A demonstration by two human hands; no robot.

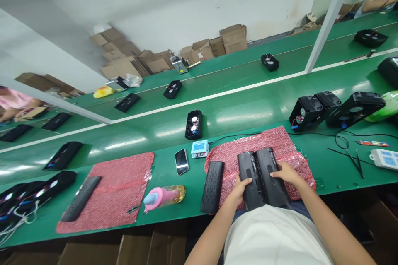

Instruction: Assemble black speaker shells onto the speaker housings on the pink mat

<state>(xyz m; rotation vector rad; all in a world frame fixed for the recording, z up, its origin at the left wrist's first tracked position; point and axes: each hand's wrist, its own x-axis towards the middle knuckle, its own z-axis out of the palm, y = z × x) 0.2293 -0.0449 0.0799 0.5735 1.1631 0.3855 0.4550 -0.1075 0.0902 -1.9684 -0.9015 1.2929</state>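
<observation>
Two long black plastic speaker casings stand side by side close to my body, over red bubble wrap (281, 136). My left hand (240, 188) grips the left casing (248, 163), its thumb lying across the near face. Around the outer side of the right casing (266, 160) my right hand (286, 173) is closed, thumb on top. The casings touch or nearly touch along their inner edges; their lower ends are partly hidden by my shirt. Just left of my left hand, a black panel with a patterned surface (213, 186) rests partly on the bubble wrap.
A phone (181, 161), a small blue-white device (200, 148) and a pink-lidded bottle (164, 197) lie to the left. Tweezers (356, 161), cables and a power strip (384, 159) are at right. Open speaker housings (193, 125) sit along the green conveyor (230, 114). Other people work at far left and right.
</observation>
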